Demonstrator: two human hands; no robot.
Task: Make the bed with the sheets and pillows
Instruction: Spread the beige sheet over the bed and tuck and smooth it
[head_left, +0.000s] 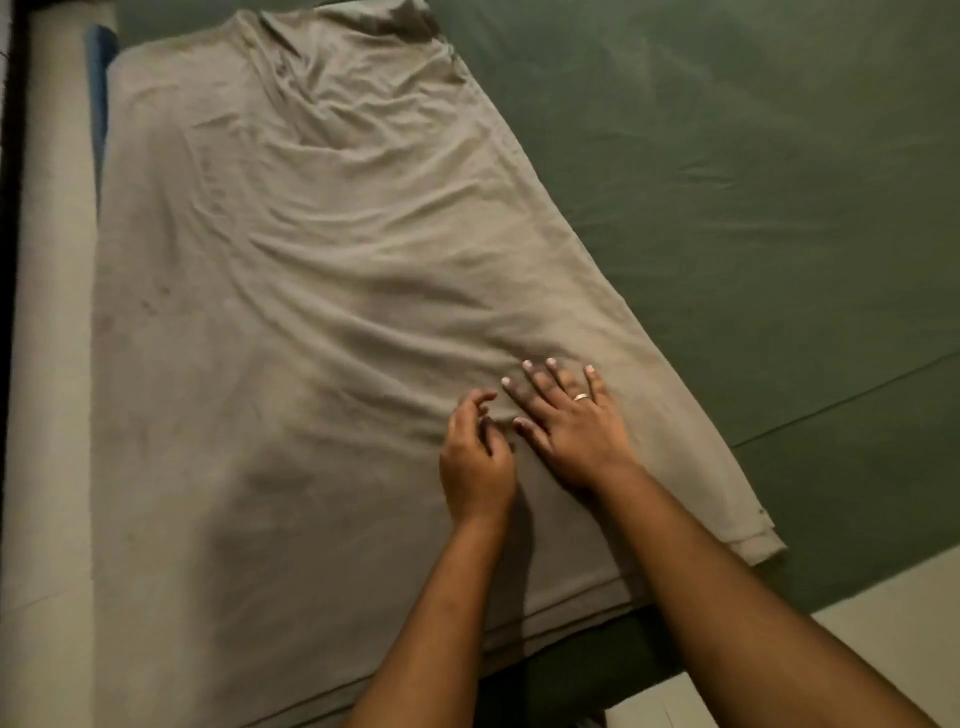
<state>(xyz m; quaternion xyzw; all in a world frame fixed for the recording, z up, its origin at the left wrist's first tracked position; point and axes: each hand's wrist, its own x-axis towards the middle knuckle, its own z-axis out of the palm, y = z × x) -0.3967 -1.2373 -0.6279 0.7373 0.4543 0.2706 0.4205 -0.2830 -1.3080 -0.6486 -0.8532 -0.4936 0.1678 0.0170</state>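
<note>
Tan sheet (311, 312) lies on green bed (727, 182); right hand (571, 426) flat, left hand (475, 462) grip unclear.

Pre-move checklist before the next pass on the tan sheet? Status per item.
1. Right hand flat on the tan sheet, fingers spread: ok.
2. Left hand pinching fabric: cannot tell; fingers are curled at the sheet, but no clear pinch shows.
3. Tan sheet smooth: not ok; wrinkles run across the middle and far end.
4. Tan sheet squared to the bed: not ok; it lies slanted, in layers, over the left part only.
5. Green sheet flat underneath: ok, light creases.
</note>
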